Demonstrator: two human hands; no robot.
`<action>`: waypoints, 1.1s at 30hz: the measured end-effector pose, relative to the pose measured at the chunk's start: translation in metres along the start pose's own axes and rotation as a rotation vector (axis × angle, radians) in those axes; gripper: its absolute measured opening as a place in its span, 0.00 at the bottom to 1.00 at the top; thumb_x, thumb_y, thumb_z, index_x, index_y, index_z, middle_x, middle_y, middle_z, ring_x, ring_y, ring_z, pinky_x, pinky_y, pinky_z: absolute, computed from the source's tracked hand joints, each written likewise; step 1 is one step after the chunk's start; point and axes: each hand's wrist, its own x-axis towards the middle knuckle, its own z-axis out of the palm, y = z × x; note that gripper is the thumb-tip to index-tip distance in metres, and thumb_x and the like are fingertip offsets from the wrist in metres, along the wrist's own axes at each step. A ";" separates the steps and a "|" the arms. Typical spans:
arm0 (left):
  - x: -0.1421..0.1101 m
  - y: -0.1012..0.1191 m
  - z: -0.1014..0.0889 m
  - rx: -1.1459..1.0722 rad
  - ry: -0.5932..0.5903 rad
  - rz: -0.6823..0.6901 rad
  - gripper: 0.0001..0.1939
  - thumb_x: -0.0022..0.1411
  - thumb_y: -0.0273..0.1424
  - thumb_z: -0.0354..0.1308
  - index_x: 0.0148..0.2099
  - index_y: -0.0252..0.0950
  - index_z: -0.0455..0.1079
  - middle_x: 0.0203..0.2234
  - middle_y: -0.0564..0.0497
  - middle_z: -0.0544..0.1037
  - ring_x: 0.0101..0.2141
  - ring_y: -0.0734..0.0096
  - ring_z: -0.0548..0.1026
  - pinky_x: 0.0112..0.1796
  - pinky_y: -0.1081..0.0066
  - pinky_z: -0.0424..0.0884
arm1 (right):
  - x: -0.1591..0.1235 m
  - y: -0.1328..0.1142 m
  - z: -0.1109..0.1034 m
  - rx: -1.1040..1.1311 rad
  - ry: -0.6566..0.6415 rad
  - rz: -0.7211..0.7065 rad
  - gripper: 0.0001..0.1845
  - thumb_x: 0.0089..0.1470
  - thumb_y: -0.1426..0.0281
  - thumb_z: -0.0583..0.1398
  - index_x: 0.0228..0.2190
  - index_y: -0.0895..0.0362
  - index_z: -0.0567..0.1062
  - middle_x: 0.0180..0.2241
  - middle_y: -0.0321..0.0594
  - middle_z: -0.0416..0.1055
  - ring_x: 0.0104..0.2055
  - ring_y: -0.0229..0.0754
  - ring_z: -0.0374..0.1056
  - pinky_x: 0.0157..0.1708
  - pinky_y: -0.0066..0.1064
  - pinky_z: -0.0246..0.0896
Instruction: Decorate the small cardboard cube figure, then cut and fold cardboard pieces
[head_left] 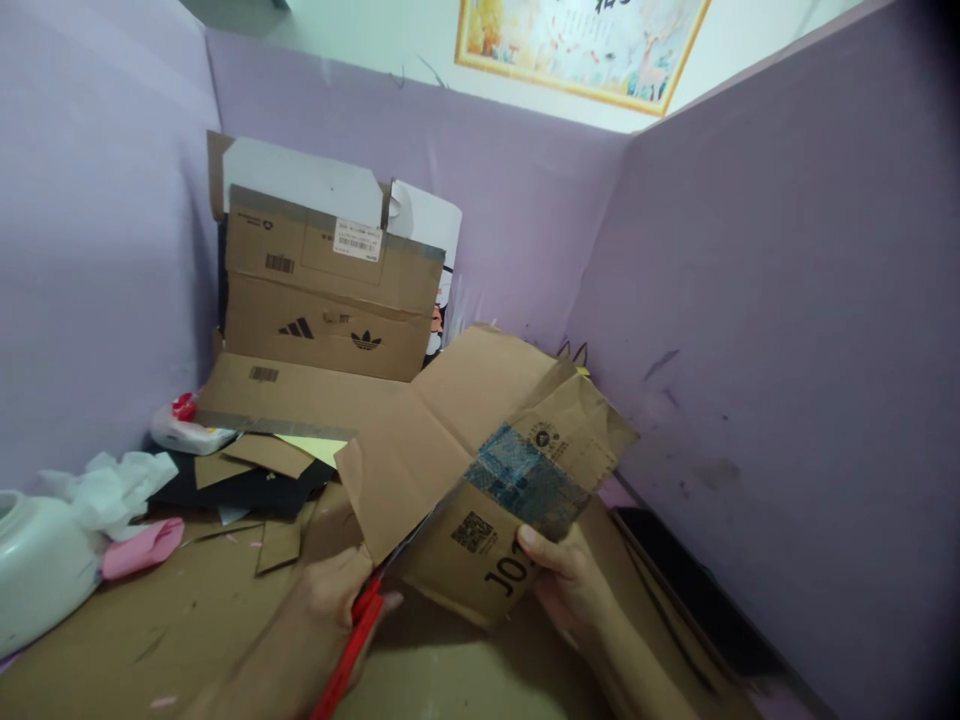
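Observation:
My left hand point(334, 590) is closed around a pair of red-handled scissors point(360, 630). Their blades point up and right, at the edge between two parts of a brown cardboard box point(442, 430). With the thumb on its printed face, my right hand point(566, 580) grips the lower right part of this box; the other fingers are mostly behind it. The box is held tilted above the table, with its plain flaps spread to the upper left. A QR code, large black characters and a strip of bluish tape show on the printed side.
An unfolded shoe box point(330, 300) leans at the back left. Cardboard scraps and black sheets point(247, 490) lie left, near a white tape dispenser point(191, 430). A white round container point(45, 570) with tissue stands at the left edge. Purple panels point(772, 300) enclose the brown-covered table.

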 end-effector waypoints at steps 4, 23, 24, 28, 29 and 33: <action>0.003 0.003 -0.001 0.066 -0.061 0.100 0.06 0.59 0.31 0.51 0.29 0.37 0.63 0.19 0.57 0.68 0.20 0.76 0.66 0.22 0.78 0.61 | 0.000 0.000 -0.001 -0.022 0.001 -0.016 0.33 0.35 0.70 0.68 0.47 0.54 0.71 0.35 0.43 0.78 0.38 0.51 0.74 0.43 0.44 0.65; 0.007 0.050 -0.029 -0.372 -0.414 -0.481 0.26 0.58 0.52 0.42 0.20 0.37 0.56 0.11 0.59 0.56 0.14 0.79 0.54 0.18 0.76 0.50 | -0.001 0.000 -0.001 -0.002 0.014 0.027 0.31 0.35 0.71 0.68 0.46 0.54 0.71 0.35 0.42 0.78 0.41 0.53 0.72 0.46 0.46 0.63; 0.007 0.050 -0.027 -0.359 -0.392 -0.468 0.25 0.59 0.51 0.41 0.20 0.37 0.56 0.12 0.59 0.56 0.15 0.79 0.54 0.18 0.76 0.50 | -0.001 -0.001 -0.001 -0.005 0.017 0.026 0.31 0.35 0.71 0.68 0.46 0.54 0.72 0.35 0.43 0.78 0.40 0.53 0.73 0.46 0.46 0.63; 0.006 0.050 -0.023 -0.331 -0.323 -0.418 0.23 0.59 0.48 0.41 0.20 0.38 0.54 0.12 0.58 0.55 0.16 0.77 0.53 0.18 0.74 0.49 | -0.001 -0.001 0.000 -0.011 0.020 0.013 0.31 0.34 0.70 0.69 0.45 0.54 0.72 0.36 0.43 0.78 0.41 0.53 0.72 0.46 0.46 0.63; 0.007 0.050 -0.023 -0.334 -0.319 -0.414 0.23 0.59 0.48 0.42 0.20 0.39 0.54 0.13 0.58 0.55 0.16 0.77 0.53 0.18 0.73 0.49 | -0.001 0.000 0.000 -0.012 0.020 0.014 0.31 0.34 0.70 0.69 0.45 0.54 0.72 0.36 0.43 0.78 0.41 0.53 0.72 0.47 0.46 0.62; 0.006 0.048 -0.023 -0.364 -0.366 -0.429 0.24 0.59 0.49 0.42 0.19 0.38 0.54 0.11 0.59 0.54 0.14 0.78 0.53 0.17 0.74 0.48 | -0.001 0.002 -0.002 -0.009 0.028 0.018 0.31 0.34 0.70 0.69 0.44 0.55 0.72 0.35 0.43 0.78 0.43 0.53 0.71 0.48 0.46 0.61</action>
